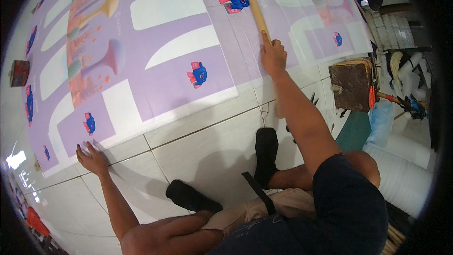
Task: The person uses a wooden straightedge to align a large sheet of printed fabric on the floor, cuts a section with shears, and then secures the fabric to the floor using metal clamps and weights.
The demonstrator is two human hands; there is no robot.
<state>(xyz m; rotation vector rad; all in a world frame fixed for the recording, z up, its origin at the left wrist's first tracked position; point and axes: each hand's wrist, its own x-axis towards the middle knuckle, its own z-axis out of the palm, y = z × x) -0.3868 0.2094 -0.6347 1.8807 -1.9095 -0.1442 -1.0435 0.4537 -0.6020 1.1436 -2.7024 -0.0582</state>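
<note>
A large lilac printed sheet (163, 92) with white curved shapes and small blue and pink cartoon figures lies over the tiled floor. My left hand (93, 160) is at its near edge on the left, fingers apart, fingertips at the white border; it holds nothing. Farther right, my right hand (274, 57) grips a long tan pole (252, 1) that lies across the sheet and runs away toward the top. One finger stretches along the pole. My hand and forearm hide part of its near end.
A worn brown block (350, 85) stands at the sheet's right corner, and a small reddish block (20, 73) rests at the far left. White rolls (401, 165) and clutter fill the right side. My dark-covered feet (265, 153) are on the white tiles (188, 153).
</note>
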